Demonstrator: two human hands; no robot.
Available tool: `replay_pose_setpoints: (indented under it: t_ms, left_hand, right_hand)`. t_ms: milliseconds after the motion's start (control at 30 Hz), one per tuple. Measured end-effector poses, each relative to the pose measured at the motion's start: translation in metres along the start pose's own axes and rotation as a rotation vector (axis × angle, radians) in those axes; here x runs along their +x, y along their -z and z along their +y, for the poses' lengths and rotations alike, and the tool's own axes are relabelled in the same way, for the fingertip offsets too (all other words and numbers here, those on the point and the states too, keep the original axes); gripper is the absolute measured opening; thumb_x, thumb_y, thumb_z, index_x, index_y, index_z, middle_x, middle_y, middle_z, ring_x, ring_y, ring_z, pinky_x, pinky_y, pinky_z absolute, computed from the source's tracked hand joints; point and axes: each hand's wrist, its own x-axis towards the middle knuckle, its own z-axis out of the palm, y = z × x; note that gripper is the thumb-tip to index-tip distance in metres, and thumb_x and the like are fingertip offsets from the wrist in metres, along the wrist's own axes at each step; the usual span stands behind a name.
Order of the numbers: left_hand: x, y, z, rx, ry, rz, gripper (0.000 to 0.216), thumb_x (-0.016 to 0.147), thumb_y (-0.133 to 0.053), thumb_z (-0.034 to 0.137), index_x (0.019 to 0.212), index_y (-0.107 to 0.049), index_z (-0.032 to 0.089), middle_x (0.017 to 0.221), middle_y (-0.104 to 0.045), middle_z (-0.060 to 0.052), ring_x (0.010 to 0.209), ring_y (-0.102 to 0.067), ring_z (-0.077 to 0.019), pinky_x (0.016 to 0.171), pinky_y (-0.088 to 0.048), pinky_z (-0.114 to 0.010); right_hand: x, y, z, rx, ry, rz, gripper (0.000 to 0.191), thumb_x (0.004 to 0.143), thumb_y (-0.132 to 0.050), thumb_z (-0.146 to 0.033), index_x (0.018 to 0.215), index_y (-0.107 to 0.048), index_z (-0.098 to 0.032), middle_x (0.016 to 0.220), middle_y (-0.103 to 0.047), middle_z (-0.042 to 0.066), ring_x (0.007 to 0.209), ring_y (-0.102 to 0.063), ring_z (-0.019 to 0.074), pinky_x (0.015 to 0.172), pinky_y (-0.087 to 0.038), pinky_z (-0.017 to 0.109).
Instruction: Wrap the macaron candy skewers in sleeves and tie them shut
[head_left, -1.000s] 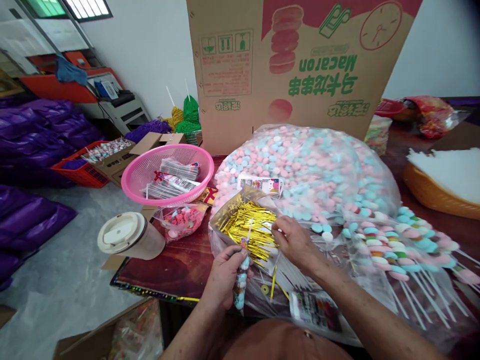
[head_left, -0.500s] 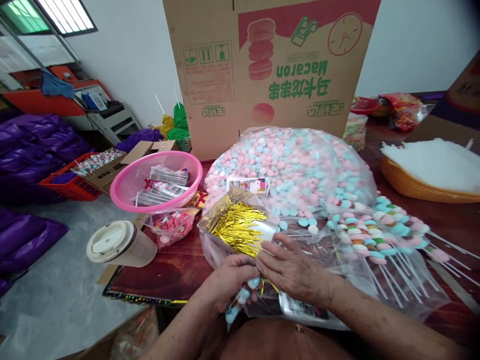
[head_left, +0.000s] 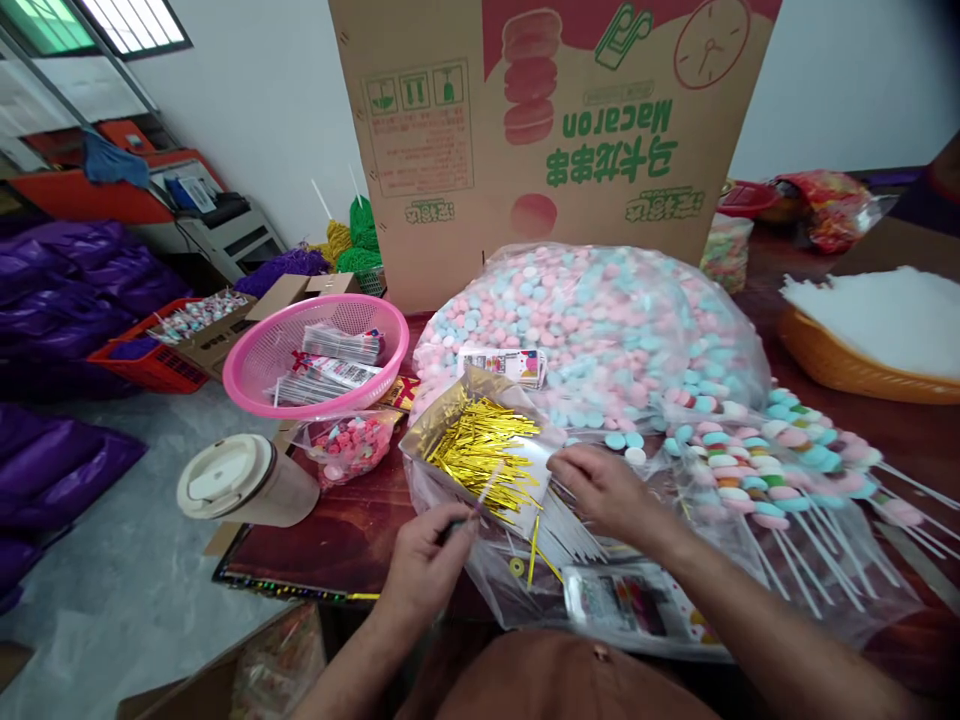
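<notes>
Left hand (head_left: 426, 562) pinching a stick (head_left: 490, 486), right hand (head_left: 609, 495) curled near gold ties (head_left: 480, 445), grip unclear, far box (head_left: 502, 150) reading upside-down "Macaron"

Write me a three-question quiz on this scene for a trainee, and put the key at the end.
1. Multiple choice: what colour is the heap of shiny strips?
A) green
B) gold
C) purple

2. True or false: the "Macaron" lettering on the large cardboard box stands upside down.

3. Fill in: the pale stick slants up out of the ____ hand.

Key:
1. B, gold.
2. True.
3. Left: the stick rises from the fingers of the left hand, while the right hand is apart from it.
</notes>
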Motion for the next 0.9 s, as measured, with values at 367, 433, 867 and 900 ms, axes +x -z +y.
replay_pose_setpoints:
  t_ms: [367,433,867,900]
  left_hand:
    - [0.009,-0.018,0.004,-0.845,0.573,0.212,0.031,0.052,-0.075,0.023,0.075,-0.057,0.014,0.058,-0.065,-0.002,0.045,-0.058,-0.0113,0.047,-0.045,-0.022]
    - [0.009,-0.018,0.005,-0.858,0.581,0.194,0.031,0.052,-0.075,0.022,0.075,-0.057,0.014,0.058,-0.065,-0.002,0.045,-0.057,-0.0109,0.048,-0.046,-0.023]
    - [0.005,-0.054,0.031,-0.888,0.539,0.054,0.017,0.053,-0.071,0.019,0.066,-0.062,0.013,0.052,-0.059,0.002,0.044,-0.05,-0.0082,0.047,-0.04,-0.02]
    - [0.004,-0.056,0.031,-0.879,0.528,0.043,0.015,0.054,-0.07,0.019,0.064,-0.061,0.013,0.051,-0.058,0.002,0.044,-0.049,-0.0078,0.047,-0.039,-0.02]
  right_hand:
    - [0.017,-0.034,-0.006,-0.66,0.046,0.123,0.02,0.08,-0.041,-0.007,0.087,-0.058,-0.015,0.092,-0.058,0.011,0.089,-0.049,0.0253,0.071,-0.032,0.035]
    - [0.014,-0.02,-0.006,-0.623,0.018,0.135,0.021,0.079,-0.04,-0.005,0.086,-0.057,-0.015,0.09,-0.059,0.012,0.087,-0.051,0.0246,0.069,-0.032,0.033]
    - [-0.025,-0.021,-0.016,0.521,0.029,0.023,0.019,0.079,-0.046,-0.028,0.064,-0.047,-0.017,0.059,-0.05,-0.003,0.057,-0.044,0.0097,0.053,-0.033,0.02]
    - [-0.026,-0.023,-0.015,0.52,0.035,0.043,0.019,0.079,-0.046,-0.028,0.064,-0.047,-0.017,0.059,-0.05,-0.002,0.057,-0.044,0.0099,0.053,-0.034,0.021]
